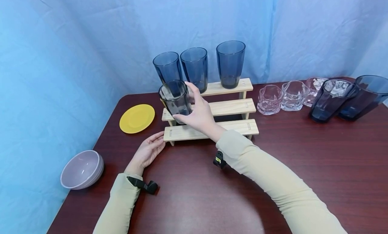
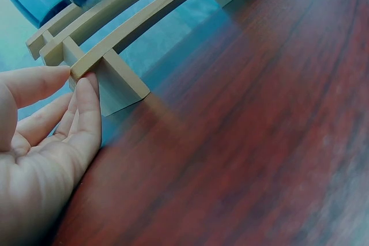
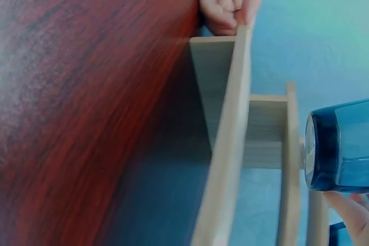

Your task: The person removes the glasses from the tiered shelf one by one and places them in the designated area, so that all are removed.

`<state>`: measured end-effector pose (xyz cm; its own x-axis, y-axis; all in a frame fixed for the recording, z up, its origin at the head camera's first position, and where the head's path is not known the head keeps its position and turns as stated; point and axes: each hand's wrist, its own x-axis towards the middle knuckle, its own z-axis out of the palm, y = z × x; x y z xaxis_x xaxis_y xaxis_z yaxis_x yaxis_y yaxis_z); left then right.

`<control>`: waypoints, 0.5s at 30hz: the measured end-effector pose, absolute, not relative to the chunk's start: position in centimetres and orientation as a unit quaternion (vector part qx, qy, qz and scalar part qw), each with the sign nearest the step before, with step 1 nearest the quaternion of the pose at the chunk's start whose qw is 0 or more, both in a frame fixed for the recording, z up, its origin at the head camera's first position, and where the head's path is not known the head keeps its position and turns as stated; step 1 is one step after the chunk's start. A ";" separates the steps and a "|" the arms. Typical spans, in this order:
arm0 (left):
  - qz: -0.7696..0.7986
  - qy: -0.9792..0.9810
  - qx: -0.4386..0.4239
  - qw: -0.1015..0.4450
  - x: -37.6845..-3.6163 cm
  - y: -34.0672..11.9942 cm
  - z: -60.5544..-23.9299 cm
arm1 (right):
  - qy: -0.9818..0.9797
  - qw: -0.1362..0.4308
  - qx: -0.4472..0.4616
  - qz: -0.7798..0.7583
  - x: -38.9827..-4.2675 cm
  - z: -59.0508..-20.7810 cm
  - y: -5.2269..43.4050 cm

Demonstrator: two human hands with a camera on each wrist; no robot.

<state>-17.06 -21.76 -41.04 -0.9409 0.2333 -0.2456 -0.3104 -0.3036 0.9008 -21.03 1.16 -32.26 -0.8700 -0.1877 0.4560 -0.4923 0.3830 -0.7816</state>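
My right hand (image 1: 198,112) grips a dark blue-grey glass tumbler (image 1: 174,99) by its side, over the left end of the three-tier wooden rack (image 1: 233,107). In the right wrist view the tumbler (image 3: 351,145) has its base close to the middle board. With thumb and fingertips, my left hand (image 1: 148,150) pinches the left end of the rack's lowest board, seen up close in the left wrist view at the board's corner (image 2: 86,64). Along the top tier stand three blue tumblers: a left one (image 1: 166,65), a centre one (image 1: 195,67) and a right one (image 1: 231,63).
Left of the rack lies a yellow plate (image 1: 137,118), with stacked lilac bowls (image 1: 82,170) nearer the table's left edge. Right of it stand three clear wavy glasses (image 1: 269,100) and two more dark tumblers (image 1: 327,104). A blue curtain (image 1: 121,35) hangs behind the table.
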 end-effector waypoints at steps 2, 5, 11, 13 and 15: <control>0.806 0.566 -0.035 0.168 -17.1 -21.7 -41.0 | -0.816 0.151 0.211 0.516 -20.8 -31.9 1.2; 0.806 0.567 -0.031 0.168 -17.1 -21.7 -41.0 | -0.814 0.148 0.217 0.519 -20.6 -31.5 1.4; 0.809 0.564 -0.027 0.166 -17.1 -21.8 -41.1 | -0.806 0.139 0.223 0.531 -19.9 -30.9 2.1; 0.808 0.565 -0.026 0.166 -17.1 -21.8 -41.1 | -0.802 0.142 0.222 0.536 -19.8 -30.9 2.5; 0.806 0.567 -0.023 0.165 -17.1 -21.8 -41.2 | -0.799 0.150 0.222 0.538 -19.7 -31.1 2.9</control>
<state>-17.09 -21.79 -41.15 -0.9446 0.2399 -0.2241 -0.2919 -0.3015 0.9077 -19.67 2.93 -31.07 -0.8565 -0.1942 0.4782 -0.5161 0.3221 -0.7937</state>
